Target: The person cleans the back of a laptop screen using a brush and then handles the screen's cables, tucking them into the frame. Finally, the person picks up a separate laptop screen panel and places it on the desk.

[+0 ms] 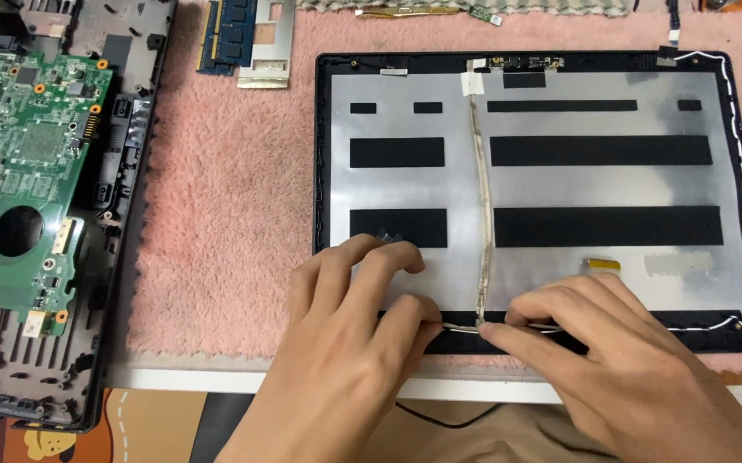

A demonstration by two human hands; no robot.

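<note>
- Pink fuzzy mat (217, 214) covers the table; a green circuit board (19, 163) lies at left.
- Left hand (345, 343) and right hand (620, 351) pinch a thin cable (481, 249) at the laptop lid's (551, 184) lower edge.

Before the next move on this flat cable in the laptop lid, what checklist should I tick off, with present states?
1. Left hand pinches the flat cable at its lower end: ok.
2. Right hand grips the thin wire beside it: cannot tell.
3. Tape at the cable's top already off: not ok.
4. Laptop lid lies flat on pink mat: ok.
5. Motherboard apart from both hands: ok.
</note>
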